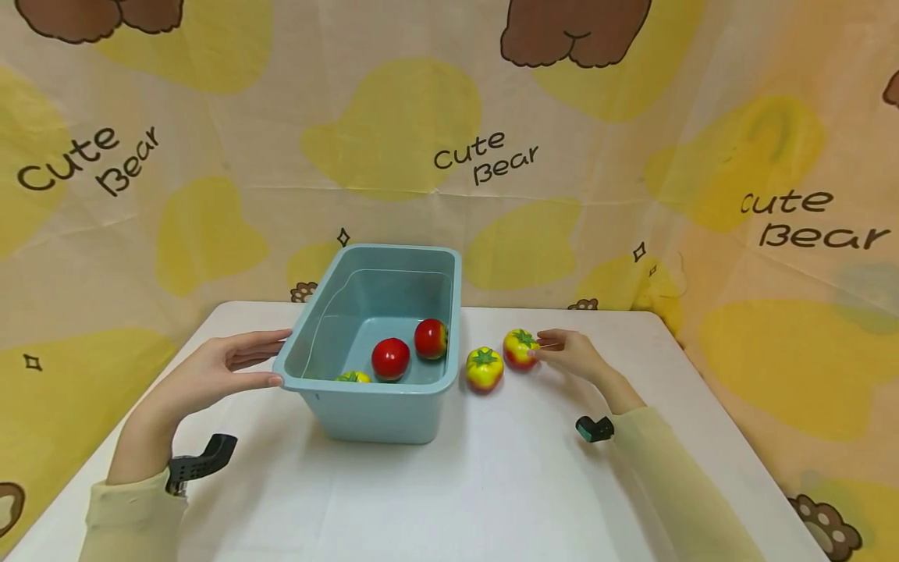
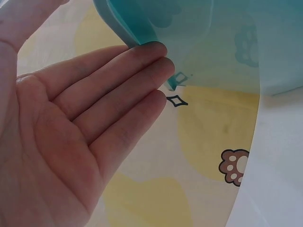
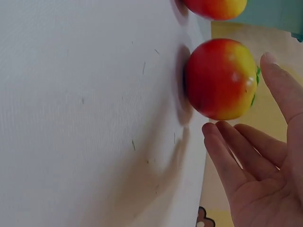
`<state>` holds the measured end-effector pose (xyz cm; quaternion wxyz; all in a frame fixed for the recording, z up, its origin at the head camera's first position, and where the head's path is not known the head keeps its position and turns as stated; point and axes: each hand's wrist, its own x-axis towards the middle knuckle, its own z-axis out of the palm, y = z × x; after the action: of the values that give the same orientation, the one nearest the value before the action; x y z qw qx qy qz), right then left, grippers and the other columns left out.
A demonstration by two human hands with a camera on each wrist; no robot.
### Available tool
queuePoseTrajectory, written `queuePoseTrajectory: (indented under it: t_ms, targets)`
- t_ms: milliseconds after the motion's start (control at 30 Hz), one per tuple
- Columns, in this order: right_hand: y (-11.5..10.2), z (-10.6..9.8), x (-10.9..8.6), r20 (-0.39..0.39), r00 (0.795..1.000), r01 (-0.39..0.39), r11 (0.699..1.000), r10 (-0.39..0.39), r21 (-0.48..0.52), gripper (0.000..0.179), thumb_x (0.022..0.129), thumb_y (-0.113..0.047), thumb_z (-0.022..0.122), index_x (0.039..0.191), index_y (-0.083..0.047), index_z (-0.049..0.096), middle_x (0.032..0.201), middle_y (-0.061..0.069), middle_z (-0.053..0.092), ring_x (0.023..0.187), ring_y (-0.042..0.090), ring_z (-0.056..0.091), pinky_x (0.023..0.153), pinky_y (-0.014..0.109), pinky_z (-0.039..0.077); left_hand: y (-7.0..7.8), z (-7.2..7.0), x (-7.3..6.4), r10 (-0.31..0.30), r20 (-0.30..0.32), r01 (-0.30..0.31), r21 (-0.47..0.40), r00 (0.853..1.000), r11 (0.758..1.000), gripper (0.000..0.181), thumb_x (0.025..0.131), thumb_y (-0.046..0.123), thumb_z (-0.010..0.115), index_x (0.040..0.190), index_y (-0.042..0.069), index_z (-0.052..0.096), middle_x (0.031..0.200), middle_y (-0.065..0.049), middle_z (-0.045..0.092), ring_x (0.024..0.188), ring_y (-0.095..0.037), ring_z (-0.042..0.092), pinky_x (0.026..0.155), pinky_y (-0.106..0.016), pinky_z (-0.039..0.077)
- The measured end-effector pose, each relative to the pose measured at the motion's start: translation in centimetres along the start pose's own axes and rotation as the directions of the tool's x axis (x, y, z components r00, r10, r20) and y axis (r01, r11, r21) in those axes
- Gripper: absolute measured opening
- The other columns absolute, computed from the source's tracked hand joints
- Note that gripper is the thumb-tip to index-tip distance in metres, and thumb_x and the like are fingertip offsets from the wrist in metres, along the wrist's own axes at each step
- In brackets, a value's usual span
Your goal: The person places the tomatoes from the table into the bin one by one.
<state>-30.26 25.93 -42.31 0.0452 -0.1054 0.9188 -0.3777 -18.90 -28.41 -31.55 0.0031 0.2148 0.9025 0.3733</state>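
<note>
A light blue plastic bin (image 1: 379, 385) stands on the white table, holding a red tomato (image 1: 390, 359), another red tomato (image 1: 431, 339) and a partly hidden yellow one (image 1: 354, 377). My left hand (image 1: 204, 371) is at the bin's left rim, its fingers extended against the edge in the left wrist view. Right of the bin sit two red-and-yellow tomatoes with green tops, the nearer (image 1: 485, 370) and the farther (image 1: 520, 349). My right hand (image 1: 576, 359) is beside the farther one; in the right wrist view its spread fingers and thumb flank that tomato (image 3: 220, 79) without gripping it.
The white tabletop (image 1: 492, 484) extends in front of the bin and to both sides. Behind it hangs a yellow-and-cream cloth (image 1: 393, 133) printed with "Cute Bear". Each wrist carries a black camera mount, the left one (image 1: 200, 466) and the right one (image 1: 595, 428).
</note>
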Motion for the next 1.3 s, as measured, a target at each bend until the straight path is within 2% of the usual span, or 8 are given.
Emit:
queuePoseTrajectory:
  t_ms: [200,500,1033,1300]
  targets:
    - [-0.4,0.9,0.5,0.0,0.999,-0.047,0.999,0.047,-0.008,0.071,0.081,-0.048,0.071,0.133,-0.004,0.053,0.129,0.018,0.058,0.114,0.033,0.058,0.099,0.046,0.046,-0.1,0.1,0.2,0.018,0.001,-0.018,-0.01,1.0,1.0,0.061,0.083,0.026,0.074,0.138,0.016,0.05,0.135,-0.011,0.056,0.11,0.013,0.052,0.086,-0.009,0.045]
    - [-0.8,1.7,0.6,0.002,0.999,-0.043,0.999,0.043,-0.018,0.072,0.081,-0.045,0.072,0.136,-0.004,0.05,0.133,0.02,0.053,0.115,0.035,0.056,0.098,0.045,0.047,-0.2,0.2,0.2,0.028,0.001,-0.028,-0.014,1.0,1.0,0.061,0.083,0.025,0.074,0.138,0.016,0.05,0.134,-0.011,0.056,0.11,0.013,0.052,0.087,-0.009,0.044]
    - [-0.6,2.0,0.7,-0.001,0.995,-0.095,0.995,0.095,0.007,0.071,0.08,-0.045,0.073,0.136,-0.007,0.051,0.134,0.018,0.053,0.116,0.034,0.055,0.097,0.044,0.047,-0.4,0.1,0.2,0.028,-0.006,-0.028,-0.002,1.0,1.0,0.061,0.083,0.026,0.074,0.138,0.018,0.05,0.135,-0.01,0.056,0.11,0.013,0.052,0.086,-0.008,0.044]
    - [-0.6,2.0,0.8,0.002,0.996,-0.087,0.996,0.087,0.006,0.07,0.08,-0.044,0.073,0.136,-0.006,0.051,0.133,0.018,0.054,0.116,0.035,0.055,0.097,0.044,0.048,-0.4,0.0,0.1,0.017,-0.006,-0.017,0.008,1.0,1.0,0.061,0.082,0.027,0.075,0.138,0.017,0.05,0.134,-0.01,0.057,0.109,0.014,0.052,0.086,-0.008,0.044]
